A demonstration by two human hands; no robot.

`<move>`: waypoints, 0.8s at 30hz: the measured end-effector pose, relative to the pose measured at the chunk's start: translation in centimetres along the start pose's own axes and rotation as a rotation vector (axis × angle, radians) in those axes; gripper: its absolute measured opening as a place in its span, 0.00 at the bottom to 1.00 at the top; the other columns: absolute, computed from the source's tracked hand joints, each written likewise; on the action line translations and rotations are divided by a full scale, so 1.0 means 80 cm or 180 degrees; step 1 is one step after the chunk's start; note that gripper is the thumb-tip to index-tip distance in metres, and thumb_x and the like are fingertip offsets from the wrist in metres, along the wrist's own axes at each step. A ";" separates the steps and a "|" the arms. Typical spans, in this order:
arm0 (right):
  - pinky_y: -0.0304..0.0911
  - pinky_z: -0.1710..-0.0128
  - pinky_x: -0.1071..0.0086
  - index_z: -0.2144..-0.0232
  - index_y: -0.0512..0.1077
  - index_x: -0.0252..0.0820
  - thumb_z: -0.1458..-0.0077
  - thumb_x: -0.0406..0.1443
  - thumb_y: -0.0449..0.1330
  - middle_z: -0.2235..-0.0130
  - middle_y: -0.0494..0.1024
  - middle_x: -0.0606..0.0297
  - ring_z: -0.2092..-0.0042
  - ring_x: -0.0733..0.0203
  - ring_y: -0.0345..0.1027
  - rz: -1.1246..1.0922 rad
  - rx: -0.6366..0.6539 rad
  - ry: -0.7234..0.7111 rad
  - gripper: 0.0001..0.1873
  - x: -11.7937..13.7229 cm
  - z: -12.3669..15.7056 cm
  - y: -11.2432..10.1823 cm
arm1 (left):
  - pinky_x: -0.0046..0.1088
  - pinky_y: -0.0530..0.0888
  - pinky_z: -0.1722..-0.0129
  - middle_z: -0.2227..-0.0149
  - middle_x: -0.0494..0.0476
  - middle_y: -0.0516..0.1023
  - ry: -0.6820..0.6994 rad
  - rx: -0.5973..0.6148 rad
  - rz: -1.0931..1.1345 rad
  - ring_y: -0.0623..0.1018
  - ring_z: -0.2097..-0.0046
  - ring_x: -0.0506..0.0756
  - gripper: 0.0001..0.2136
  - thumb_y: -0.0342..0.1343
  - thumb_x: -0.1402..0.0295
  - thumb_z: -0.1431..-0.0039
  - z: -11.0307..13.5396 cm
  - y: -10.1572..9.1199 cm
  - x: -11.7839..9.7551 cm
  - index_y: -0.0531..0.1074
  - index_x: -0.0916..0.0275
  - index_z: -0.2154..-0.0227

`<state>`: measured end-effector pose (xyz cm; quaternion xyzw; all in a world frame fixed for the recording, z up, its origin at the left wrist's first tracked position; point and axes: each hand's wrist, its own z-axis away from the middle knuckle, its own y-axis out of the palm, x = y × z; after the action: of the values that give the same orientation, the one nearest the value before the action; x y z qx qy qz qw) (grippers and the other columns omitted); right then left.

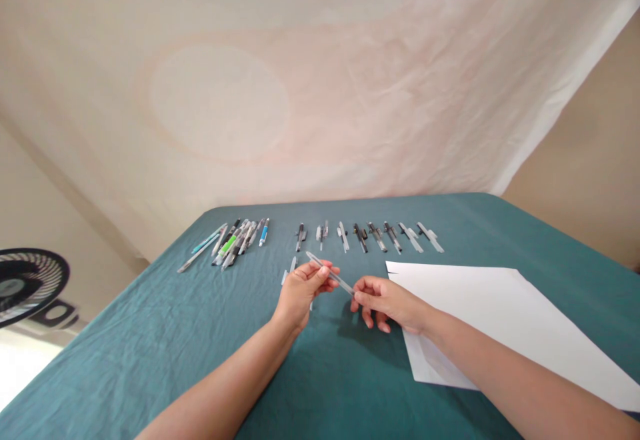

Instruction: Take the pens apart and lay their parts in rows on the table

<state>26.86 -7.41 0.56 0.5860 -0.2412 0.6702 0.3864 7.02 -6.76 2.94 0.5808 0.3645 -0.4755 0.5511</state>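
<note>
My left hand (303, 290) and my right hand (387, 303) hold one clear pen (330, 275) between them, just above the teal tablecloth (200, 347). The left fingers pinch the pen's middle; the right fingertips pinch its near end. A small clear pen part (289, 270) lies on the cloth just behind my left hand.
A pile of several assembled pens (235, 240) lies at the back left. A row of several pen caps and parts (370, 236) runs along the back middle. A white sheet of paper (500, 320) lies under my right forearm. A black fan (27, 283) stands off the left edge.
</note>
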 end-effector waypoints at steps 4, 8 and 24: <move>0.53 0.89 0.82 0.66 0.65 0.37 0.49 0.50 0.55 0.67 0.74 0.60 0.78 0.72 0.64 0.0064 0.0081 0.0019 0.21 0.001 0.001 0.000 | 0.25 0.72 0.67 0.62 0.62 0.77 -0.0020 -0.0004 0.0025 0.75 0.71 0.49 0.15 0.60 0.63 0.51 0.000 0.000 0.001 0.71 0.67 0.63; 0.54 0.89 0.81 0.65 0.62 0.40 0.53 0.47 0.61 0.66 0.74 0.63 0.78 0.71 0.65 -0.0033 -0.0054 -0.0059 0.20 0.001 0.001 0.001 | 0.26 0.72 0.66 0.62 0.62 0.77 -0.0010 -0.0003 0.0058 0.75 0.70 0.49 0.15 0.60 0.63 0.51 0.000 0.000 0.001 0.71 0.67 0.63; 0.52 0.90 0.81 0.68 0.65 0.37 0.50 0.50 0.56 0.71 0.74 0.64 0.80 0.72 0.63 0.0132 -0.0074 -0.0007 0.21 -0.003 -0.002 0.000 | 0.27 0.72 0.66 0.63 0.61 0.77 -0.0001 -0.0018 0.0088 0.75 0.71 0.49 0.15 0.61 0.63 0.52 0.000 0.000 0.004 0.71 0.67 0.64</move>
<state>26.79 -7.36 0.33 0.5771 -0.2616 0.6744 0.3790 7.14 -6.78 2.63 0.5842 0.3577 -0.4669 0.5593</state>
